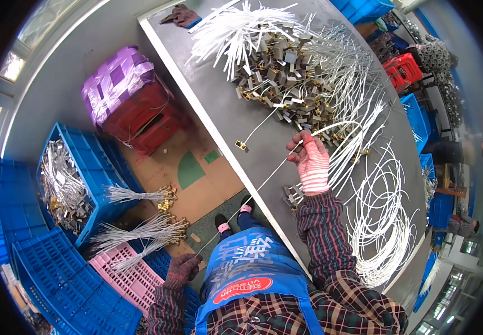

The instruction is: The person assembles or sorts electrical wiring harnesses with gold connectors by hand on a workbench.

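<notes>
A thin pale wire (263,184) runs taut and slanting between my two hands, across the table's edge. My right hand (312,166), in a red-and-white striped glove, is closed in a pinch on it above the table. My left hand (183,268), in a dark reddish glove, is closed around its lower end beside my apron. Just beyond my right hand lies a heap of small grey blocks with brass-coloured parts (286,72), with many white wires attached. A single brass-coloured piece (242,146) on a wire lies apart from the heap, left of my right hand.
White wire coils (381,229) lie right of my right arm on the grey table (219,106). A dark glove (181,17) rests at its far corner. At left stand a blue crate (93,190) of wires, a pink crate (124,273) under wire bundles, and red stools (146,120).
</notes>
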Available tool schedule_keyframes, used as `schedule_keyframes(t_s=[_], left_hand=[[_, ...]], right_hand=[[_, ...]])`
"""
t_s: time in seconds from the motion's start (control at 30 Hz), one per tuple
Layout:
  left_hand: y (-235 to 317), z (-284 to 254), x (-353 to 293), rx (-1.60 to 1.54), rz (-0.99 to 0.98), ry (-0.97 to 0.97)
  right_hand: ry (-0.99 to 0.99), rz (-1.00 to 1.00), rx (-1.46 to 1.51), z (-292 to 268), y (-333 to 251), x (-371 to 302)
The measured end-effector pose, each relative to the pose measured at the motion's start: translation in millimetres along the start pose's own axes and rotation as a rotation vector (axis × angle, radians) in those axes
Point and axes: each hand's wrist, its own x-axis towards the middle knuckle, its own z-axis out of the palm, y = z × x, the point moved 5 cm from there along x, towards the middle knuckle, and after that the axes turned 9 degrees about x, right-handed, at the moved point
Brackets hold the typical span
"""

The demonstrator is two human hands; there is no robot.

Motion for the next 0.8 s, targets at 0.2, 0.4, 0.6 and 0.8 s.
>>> schedule_keyframes(t_s=[0.2,0.4,0.6,0.8], left_hand=[[-6,-3,3,0.022,0.007,-0.011],[-7,9,-1,0.098,-0.036,-0.118],[6,25,5,0.161,-0.061,-0.237],[68,60,5,0.374,0.090,-0.356]], right_hand=[[0.015,0.032,-0.001,-12,2,-3],[0.003,0.251,0.139,-28,31,-29],[-0.428,0.425,-0.492,-11,58,-102],[-0.274,0.257,-0.414,-9,0,-89]])
